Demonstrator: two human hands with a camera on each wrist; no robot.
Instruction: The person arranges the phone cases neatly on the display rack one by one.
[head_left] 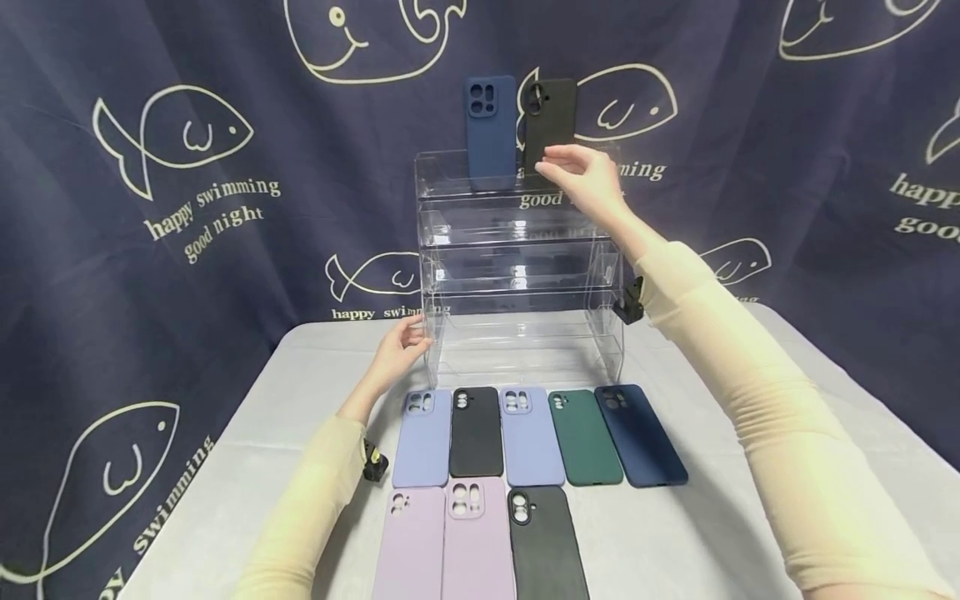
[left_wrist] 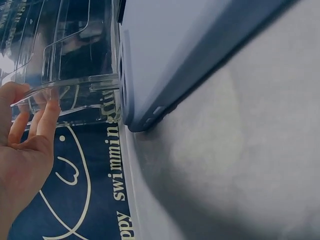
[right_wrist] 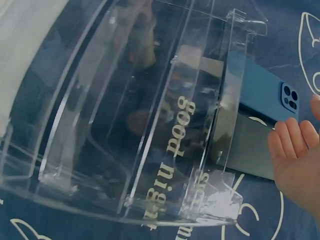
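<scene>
A clear tiered display rack stands upright at the far side of the table. Its left side panel lies between the thumb and fingers of my left hand, which grips it low down. On the top tier a blue phone case and a black phone case stand side by side, camera cutouts at the top. My right hand is at the lower part of the black case, overlapping it in the head view. Its fingers are extended, with the thumb apart from them.
In front of the rack lies a row of phone cases: light blue ones, a black one, a green one and a navy one. Nearer me are two lilac cases and another black case. A fish-print curtain hangs behind.
</scene>
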